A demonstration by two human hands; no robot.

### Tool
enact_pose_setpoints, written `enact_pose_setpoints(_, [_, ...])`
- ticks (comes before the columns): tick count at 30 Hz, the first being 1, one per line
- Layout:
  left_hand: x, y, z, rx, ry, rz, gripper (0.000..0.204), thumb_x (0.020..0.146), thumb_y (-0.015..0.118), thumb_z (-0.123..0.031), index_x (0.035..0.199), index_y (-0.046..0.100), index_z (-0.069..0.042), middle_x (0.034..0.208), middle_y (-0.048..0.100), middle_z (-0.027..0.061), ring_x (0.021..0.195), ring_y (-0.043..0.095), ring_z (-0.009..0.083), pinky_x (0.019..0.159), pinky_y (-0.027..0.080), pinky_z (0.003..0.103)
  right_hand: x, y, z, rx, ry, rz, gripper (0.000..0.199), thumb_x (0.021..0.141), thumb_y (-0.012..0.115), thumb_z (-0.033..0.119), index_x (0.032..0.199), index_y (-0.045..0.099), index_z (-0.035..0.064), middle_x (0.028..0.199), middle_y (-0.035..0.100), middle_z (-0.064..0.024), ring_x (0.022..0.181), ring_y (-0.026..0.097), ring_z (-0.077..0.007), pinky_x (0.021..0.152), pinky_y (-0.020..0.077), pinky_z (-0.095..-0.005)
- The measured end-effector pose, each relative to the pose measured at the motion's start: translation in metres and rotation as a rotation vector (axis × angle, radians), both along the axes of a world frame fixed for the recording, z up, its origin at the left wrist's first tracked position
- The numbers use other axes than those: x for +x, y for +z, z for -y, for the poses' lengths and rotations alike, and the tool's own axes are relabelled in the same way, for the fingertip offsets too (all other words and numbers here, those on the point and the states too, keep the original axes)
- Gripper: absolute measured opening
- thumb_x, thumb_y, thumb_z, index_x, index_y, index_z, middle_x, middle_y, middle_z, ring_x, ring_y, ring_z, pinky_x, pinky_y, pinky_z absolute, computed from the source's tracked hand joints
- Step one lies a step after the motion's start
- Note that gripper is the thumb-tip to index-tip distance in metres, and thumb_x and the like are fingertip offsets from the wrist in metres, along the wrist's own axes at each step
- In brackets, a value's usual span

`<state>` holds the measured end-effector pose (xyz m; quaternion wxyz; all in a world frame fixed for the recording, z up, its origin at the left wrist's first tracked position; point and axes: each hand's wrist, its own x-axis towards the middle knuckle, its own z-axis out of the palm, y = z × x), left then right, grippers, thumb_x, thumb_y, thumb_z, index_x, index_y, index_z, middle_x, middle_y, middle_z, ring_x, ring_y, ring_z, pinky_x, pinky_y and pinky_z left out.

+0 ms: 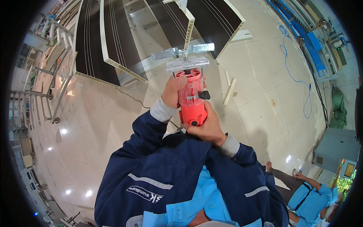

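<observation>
I hold a red trim router point(192, 89) in front of my chest with both hands. Its clear plastic base point(188, 66) faces the panels, and a black knob point(204, 95) sticks out on its right side. My left hand point(172, 90) wraps around the upper part of the body, its thumb near the base. Around the lower red housing closes my right hand point(209, 128). A metal-looking bar point(201, 48) lies just beyond the base; whether it touches the router I cannot tell. Dark cord point(132, 99) runs across the floor toward my left sleeve.
Dark brown panels point(219, 22) with pale hollow-looking edges stand ahead. Pale strips point(229, 92) lie on the tiled floor point(261, 94). White racks point(34, 108) line the left; blue machinery point(298, 38) and a loose blue hose point(291, 72) are right. Another person point(308, 196) is at lower right.
</observation>
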<state>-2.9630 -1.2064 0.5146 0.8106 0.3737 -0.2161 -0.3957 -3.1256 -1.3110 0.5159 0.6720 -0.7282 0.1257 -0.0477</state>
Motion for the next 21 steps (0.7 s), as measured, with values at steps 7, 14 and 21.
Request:
enact_pose_setpoints(7, [0.001, -0.011, 0.0, -0.038, 0.007, -0.076, 0.081, 0.087, 0.073, -0.058, 0.14, 0.052, 0.0, 0.124, 0.067, 0.0181, 0.109, 0.07, 0.0303, 0.092, 0.06, 0.043, 0.001, 0.005, 0.001, -0.022, 0.015, -0.029, 0.078, 0.07, 0.088, 0.026, 0.134, 0.052, -0.0029, 0.114, 0.069, -0.0149, 0.103, 0.068, -0.0229, 0.092, 0.0541, -0.0353])
enact_pose_setpoints(14, [0.002, -0.013, -0.003, -0.041, 0.014, -0.112, 0.079, 0.087, 0.073, -0.055, 0.138, 0.052, 0.0, 0.125, 0.066, 0.0187, 0.11, 0.069, 0.0305, 0.093, 0.061, 0.045, 0.002, 0.008, -0.001, 0.042, 0.035, -0.068, 0.081, 0.07, 0.088, 0.026, 0.135, 0.051, -0.0041, 0.118, 0.067, -0.0156, 0.106, 0.067, -0.022, 0.094, 0.0532, -0.0346])
enact_pose_setpoints(21, [0.001, -0.012, -0.005, -0.054, -0.002, -0.117, 0.078, 0.086, 0.076, -0.052, 0.138, 0.052, 0.001, 0.124, 0.066, 0.0179, 0.11, 0.069, 0.0299, 0.094, 0.06, 0.045, 0.002, -0.001, -0.004, 0.014, 0.011, -0.024, 0.07, 0.07, 0.09, 0.021, 0.128, 0.055, 0.0001, 0.113, 0.066, -0.0089, 0.099, 0.064, -0.0159, 0.088, 0.0536, -0.0329])
